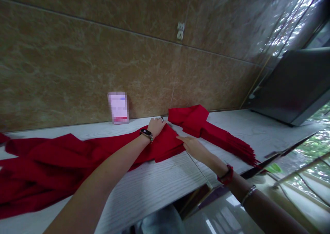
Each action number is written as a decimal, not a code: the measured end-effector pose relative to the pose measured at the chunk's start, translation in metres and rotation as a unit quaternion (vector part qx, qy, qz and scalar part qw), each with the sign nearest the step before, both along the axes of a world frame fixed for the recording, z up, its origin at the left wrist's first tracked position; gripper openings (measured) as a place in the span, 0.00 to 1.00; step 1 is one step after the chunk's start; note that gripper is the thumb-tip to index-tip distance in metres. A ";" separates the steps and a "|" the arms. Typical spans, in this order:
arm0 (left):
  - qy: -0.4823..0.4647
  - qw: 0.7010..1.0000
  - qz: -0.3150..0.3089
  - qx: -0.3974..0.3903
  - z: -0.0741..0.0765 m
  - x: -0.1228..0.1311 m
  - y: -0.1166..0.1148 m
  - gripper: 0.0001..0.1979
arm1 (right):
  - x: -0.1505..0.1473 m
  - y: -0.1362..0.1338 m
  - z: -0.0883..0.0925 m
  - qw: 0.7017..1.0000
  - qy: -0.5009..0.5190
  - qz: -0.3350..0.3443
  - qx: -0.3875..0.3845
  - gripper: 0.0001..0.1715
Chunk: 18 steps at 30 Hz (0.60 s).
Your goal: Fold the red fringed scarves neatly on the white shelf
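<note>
Right hand (192, 145) lay flat, open, on the cloth (167, 147) at mid worktop (154, 186); left hand (156, 125) perhaps pinched its far edge. Folding looked barely begun, most cloth trailing left; one folded stack (203, 125) lay by the far edge.

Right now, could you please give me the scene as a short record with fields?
Left hand: on the far corner of the red cloth, watch on wrist
Right hand: flat, fingertips at the cloth's edge
Beside: folded red stack, fringed
Surface: white table
Behind: brown marble wall, wall socket
</note>
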<state>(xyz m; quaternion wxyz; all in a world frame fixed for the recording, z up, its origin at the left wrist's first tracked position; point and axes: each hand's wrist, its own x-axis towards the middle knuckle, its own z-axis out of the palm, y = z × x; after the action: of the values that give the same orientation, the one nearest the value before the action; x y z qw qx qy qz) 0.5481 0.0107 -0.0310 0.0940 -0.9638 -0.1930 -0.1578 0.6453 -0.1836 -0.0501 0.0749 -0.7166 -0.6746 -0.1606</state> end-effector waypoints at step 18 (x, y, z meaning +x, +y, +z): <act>0.133 0.990 -0.025 -0.046 0.001 -0.149 -0.072 0.25 | -0.002 -0.011 0.010 0.996 -0.034 0.085 0.004 0.24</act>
<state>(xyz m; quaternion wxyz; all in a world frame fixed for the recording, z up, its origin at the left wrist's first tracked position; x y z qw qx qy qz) 0.3986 -0.0614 -0.0295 0.0704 -0.9840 -0.1620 -0.0213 0.6432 -0.1945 -0.0398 0.0684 -0.6503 -0.7348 -0.1805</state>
